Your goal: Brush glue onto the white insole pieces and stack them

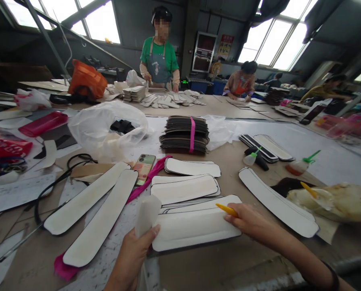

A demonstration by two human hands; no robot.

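Observation:
My left hand (135, 252) is closed on a white foam strip (146, 214) that stands up from its fingers, and its thumb rests on the left end of a white padded piece (192, 226) lying flat on the table. My right hand (248, 222) pinches a yellow-tipped tool (226, 209) whose tip lies over the right part of that same piece. More white pieces (185, 188) with dark edges are stacked just behind it.
Two long white strips (86, 202) lie at the left, one long strip (277, 202) at the right. A phone (144, 167), a banded dark stack (185, 135), glue bottles (298, 165) and a plastic bag (108, 125) stand farther back. Other people work at the far end.

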